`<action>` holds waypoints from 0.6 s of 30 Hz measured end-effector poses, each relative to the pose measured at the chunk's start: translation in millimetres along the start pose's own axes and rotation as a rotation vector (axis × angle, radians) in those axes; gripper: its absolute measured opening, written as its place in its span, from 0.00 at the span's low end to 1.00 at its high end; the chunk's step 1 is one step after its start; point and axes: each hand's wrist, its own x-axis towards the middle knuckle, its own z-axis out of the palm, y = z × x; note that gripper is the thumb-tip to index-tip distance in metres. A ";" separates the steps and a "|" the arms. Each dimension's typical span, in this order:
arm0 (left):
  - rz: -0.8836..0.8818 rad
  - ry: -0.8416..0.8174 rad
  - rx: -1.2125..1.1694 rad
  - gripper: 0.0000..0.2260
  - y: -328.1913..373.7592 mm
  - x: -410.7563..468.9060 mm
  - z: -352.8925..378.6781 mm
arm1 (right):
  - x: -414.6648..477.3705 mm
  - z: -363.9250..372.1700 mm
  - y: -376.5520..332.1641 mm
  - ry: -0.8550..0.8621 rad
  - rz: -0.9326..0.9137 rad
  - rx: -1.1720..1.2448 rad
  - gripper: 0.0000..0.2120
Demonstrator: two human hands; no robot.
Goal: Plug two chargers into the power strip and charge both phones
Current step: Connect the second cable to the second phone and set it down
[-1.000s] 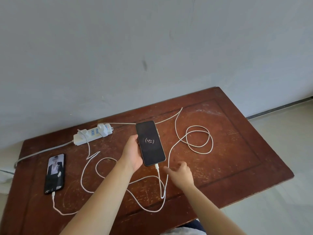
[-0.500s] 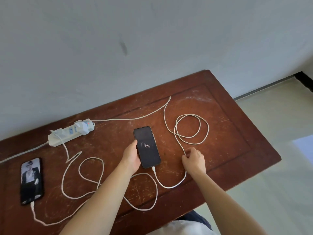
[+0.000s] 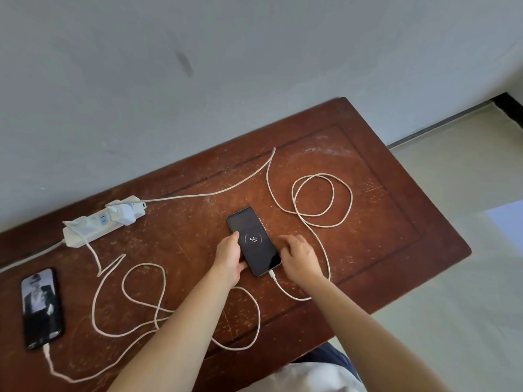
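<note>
A black phone (image 3: 254, 236) lies mid-table, its screen showing a 54 % charging ring, with a white cable (image 3: 285, 291) plugged into its near end. My left hand (image 3: 229, 257) grips the phone's left edge, thumb on the glass. My right hand (image 3: 298, 256) hovers at the phone's right edge, fingers spread and holding nothing. A white power strip (image 3: 76, 237) sits at the back left with two white chargers (image 3: 123, 215) plugged in. A second phone (image 3: 41, 304) with a lit picture lies at the far left, its cable (image 3: 46, 353) plugged in.
The brown wooden table (image 3: 396, 250) stands against a grey wall. Loose cable loops (image 3: 322, 199) lie right of the middle phone, and more loops (image 3: 141, 301) sprawl between the two phones. The strip's lead runs off the left edge. Pale floor lies to the right.
My right hand left the cable loop and moved left to the phone's right edge. My left hand has kept hold of the phone, which moved slightly nearer on the table.
</note>
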 end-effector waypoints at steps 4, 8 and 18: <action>0.014 -0.020 0.082 0.18 4.9 -4.0 -5.8 | -3.3 18.4 -6.2 -0.057 0.083 0.104 0.22; 0.056 -0.035 0.151 0.23 1.9 -8.4 -8.6 | -1.6 19.6 -2.7 -0.065 0.090 0.133 0.23; 0.177 -0.137 0.448 0.30 -2.9 -41.0 -19.9 | -2.5 -4.1 -8.3 -0.216 0.081 0.092 0.26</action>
